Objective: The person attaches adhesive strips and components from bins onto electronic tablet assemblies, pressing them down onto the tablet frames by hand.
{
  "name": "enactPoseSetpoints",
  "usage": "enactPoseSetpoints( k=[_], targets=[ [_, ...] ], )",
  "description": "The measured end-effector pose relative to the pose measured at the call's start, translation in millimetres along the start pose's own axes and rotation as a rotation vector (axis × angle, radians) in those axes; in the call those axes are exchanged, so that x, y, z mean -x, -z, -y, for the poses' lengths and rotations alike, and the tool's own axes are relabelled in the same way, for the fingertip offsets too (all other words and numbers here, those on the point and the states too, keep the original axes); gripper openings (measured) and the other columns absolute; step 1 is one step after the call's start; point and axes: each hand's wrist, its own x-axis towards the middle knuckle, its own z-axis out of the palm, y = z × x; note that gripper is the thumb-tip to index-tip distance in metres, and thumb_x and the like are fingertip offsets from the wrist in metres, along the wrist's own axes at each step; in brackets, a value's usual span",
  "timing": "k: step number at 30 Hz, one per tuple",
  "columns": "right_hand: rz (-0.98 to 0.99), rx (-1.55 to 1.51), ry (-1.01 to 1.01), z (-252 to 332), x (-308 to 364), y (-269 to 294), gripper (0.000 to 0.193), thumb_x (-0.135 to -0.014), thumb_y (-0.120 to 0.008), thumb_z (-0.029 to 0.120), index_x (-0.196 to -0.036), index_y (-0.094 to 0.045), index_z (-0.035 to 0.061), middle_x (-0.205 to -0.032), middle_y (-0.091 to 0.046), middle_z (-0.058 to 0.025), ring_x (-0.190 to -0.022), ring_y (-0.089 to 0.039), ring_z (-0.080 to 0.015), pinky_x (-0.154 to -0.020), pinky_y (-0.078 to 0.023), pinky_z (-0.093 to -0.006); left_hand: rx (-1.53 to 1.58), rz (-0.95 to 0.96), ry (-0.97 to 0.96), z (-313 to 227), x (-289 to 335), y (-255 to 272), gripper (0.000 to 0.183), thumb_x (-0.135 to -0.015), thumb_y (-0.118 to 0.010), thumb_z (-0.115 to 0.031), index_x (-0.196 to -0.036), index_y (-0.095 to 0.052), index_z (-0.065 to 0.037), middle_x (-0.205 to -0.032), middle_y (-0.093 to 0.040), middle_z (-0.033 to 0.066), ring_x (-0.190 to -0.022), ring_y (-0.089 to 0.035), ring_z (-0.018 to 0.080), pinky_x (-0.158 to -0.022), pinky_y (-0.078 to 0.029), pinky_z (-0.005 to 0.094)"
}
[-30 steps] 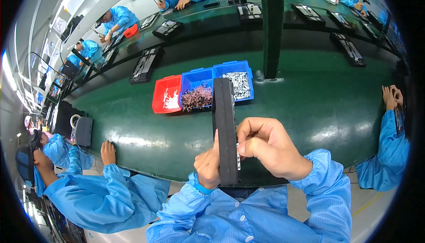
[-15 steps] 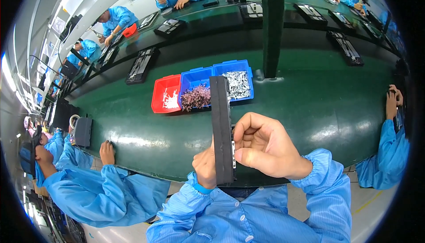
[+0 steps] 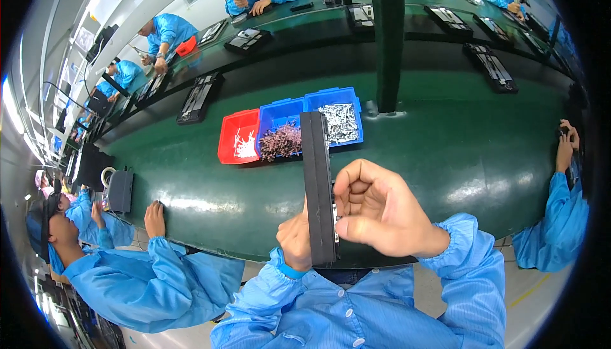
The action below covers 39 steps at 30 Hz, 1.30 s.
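Observation:
A long black tray [image 3: 317,190] stands on its edge in front of me, its narrow side toward me. My left hand [image 3: 294,239] is closed around it from the left, fingers partly hidden behind it. On the right, my right hand [image 3: 385,215] has curled fingers, with the index finger and thumb tips against the tray's inner face. Beside the thumb shows a small white and silver part [image 3: 336,222] in the tray. Whatever those fingertips hold is too small to make out. Behind the tray are a red bin [image 3: 228,139] of white sticks and two joined blue bins [image 3: 280,106].
One blue bin has pinkish-brown pieces [image 3: 280,141], the other white and black pieces [image 3: 340,124]. A green post [image 3: 388,43] rises from the green table [image 3: 458,158]. Black trays [image 3: 200,97] lie farther back. Co-workers sit on both sides and opposite.
My hands and the tray barely move. The nearer row of black trays has shifted slightly left, and the farther row slightly right. The person at left has turned their head a little.

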Motion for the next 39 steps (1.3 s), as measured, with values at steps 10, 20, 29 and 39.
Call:
enactPoseSetpoints(
  k=[10, 20, 29, 39],
  targets=[
    [-0.041, -0.046, -0.035, -0.2, -2.9, 7.5, 0.018, -0.088, -0.063, -0.001, -0.103, -0.053, -0.0034, -0.094, -0.065, -0.0087, -0.087, -0.064, -0.0108, -0.079, -0.053, -0.0268, -0.227, -0.075, -0.268, -14.8, -18.3, 5.0, 0.064, -0.076, -0.075, -0.002, -0.131, -0.049, 0.018, -0.081, -0.073, 0.0125, -0.064, -0.072, 0.0194, -0.054, -0.056, 0.0276],
    [-0.015, -0.117, -0.074, 0.7, -5.4, 8.7, 0.028, -0.085, -0.064, -0.004, -0.109, -0.050, -0.0034, -0.095, -0.063, -0.0091, -0.089, -0.063, -0.0116, -0.081, -0.053, -0.0273, -0.215, -0.053, -0.226, -9.1, -16.0, 5.0, 0.060, -0.078, -0.070, 0.000, -0.132, -0.051, 0.015, -0.087, -0.074, 0.0133, -0.066, -0.071, 0.0185, -0.056, -0.056, 0.0277],
    [-0.027, -0.051, -0.032, -2.4, -4.6, 6.0, 0.037, -0.082, -0.065, -0.007, -0.114, -0.047, -0.0028, -0.098, -0.060, -0.0082, -0.091, -0.060, -0.0119, -0.082, -0.053, -0.0283, -0.198, -0.086, -0.269, -8.2, -19.9, 5.2, 0.061, -0.075, -0.073, -0.002, -0.130, -0.053, 0.016, -0.076, -0.071, 0.0124, -0.056, -0.067, 0.0179, -0.051, -0.052, 0.0280],
    [-0.070, -0.074, -0.043, 0.3, -4.5, 0.2, 0.032, -0.080, -0.063, -0.004, -0.107, -0.047, 0.0012, -0.098, -0.056, -0.0055, -0.087, -0.057, -0.0094, -0.078, -0.048, -0.0243, -0.172, -0.112, -0.279, -8.7, -23.0, 4.9, 0.066, -0.074, -0.076, -0.006, -0.132, -0.051, 0.016, -0.066, -0.067, 0.0107, -0.049, -0.062, 0.0156, -0.046, -0.048, 0.0294]
  ],
)
